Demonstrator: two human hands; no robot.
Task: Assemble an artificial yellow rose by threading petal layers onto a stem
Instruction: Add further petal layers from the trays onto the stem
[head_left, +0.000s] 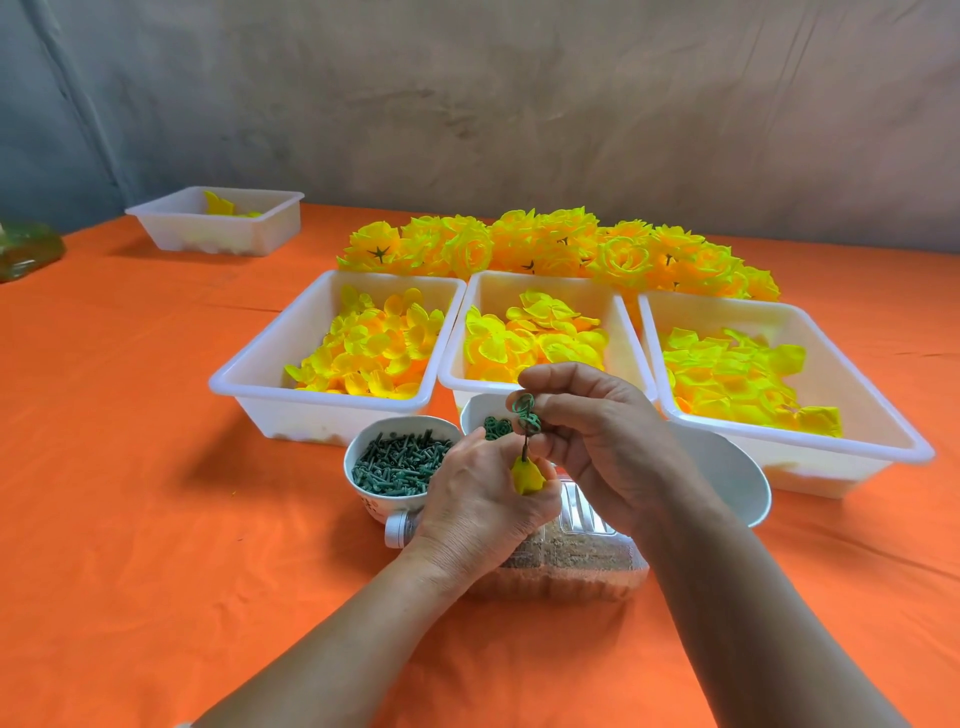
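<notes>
My left hand (480, 499) grips a small yellow bud (527, 479) with a thin stem (525, 446) rising out of it. My right hand (597, 441) pinches a few green ring-shaped pieces (527, 413) at the top of that stem. Three white trays hold loose yellow petals: left tray (270, 364), middle tray (621, 322), right tray (893, 436). A white bowl (358, 457) of green stem pins sits just left of my hands. A second bowl (475, 408) with green rings is partly hidden behind my hands.
Finished yellow roses (561, 249) lie in a row behind the trays. A fourth white tray (171, 218) stands far left. A clear plastic bottle (566, 561) lies under my hands, and a white bowl (737, 478) sits right of them. An orange cloth (156, 519) covers the table.
</notes>
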